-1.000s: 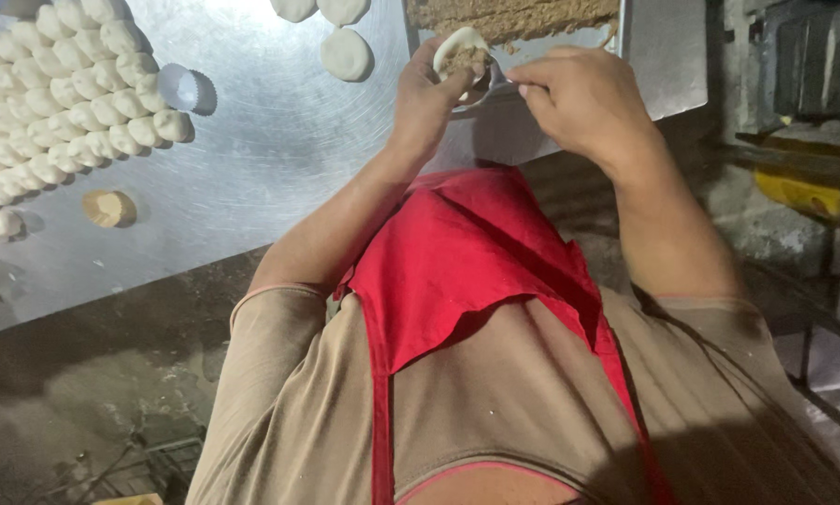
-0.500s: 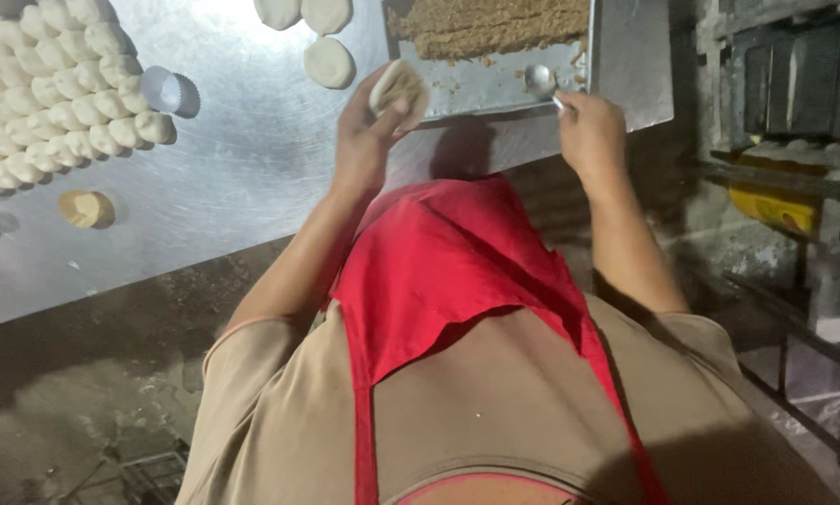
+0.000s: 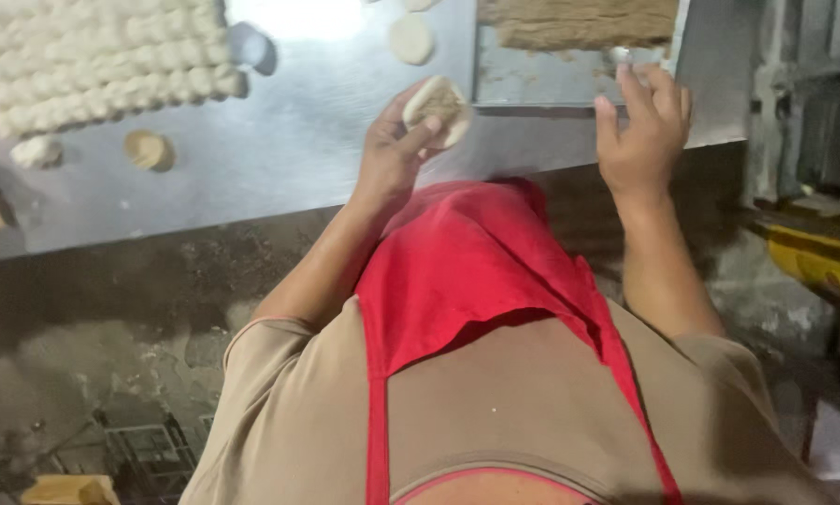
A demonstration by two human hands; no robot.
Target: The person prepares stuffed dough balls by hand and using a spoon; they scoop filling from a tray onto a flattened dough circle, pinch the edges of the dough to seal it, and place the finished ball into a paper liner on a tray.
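Observation:
My left hand (image 3: 392, 154) is raised over the steel table (image 3: 298, 159) and holds a round dough disc (image 3: 437, 108) with brown filling in its middle. To the right, my right hand (image 3: 642, 131) is at the front edge of a metal tray (image 3: 551, 89). Its fingers point up and pinch a small spoon (image 3: 619, 56), of which only the shiny bowl shows. The spoon's bowl sits just below the brown filling (image 3: 579, 21) spread across the back of the tray.
Rows of several shaped dough pieces (image 3: 93, 65) fill the table's far left. A flat dough disc (image 3: 410, 37) lies left of the tray, and two loose pieces (image 3: 149, 150) sit nearer. My red apron (image 3: 476, 271) is below. A yellow object (image 3: 812, 257) stands at the right.
My left hand has carried the filled dough disc from the tray out to the left. My right hand has reached forward with the spoon to the tray's filling.

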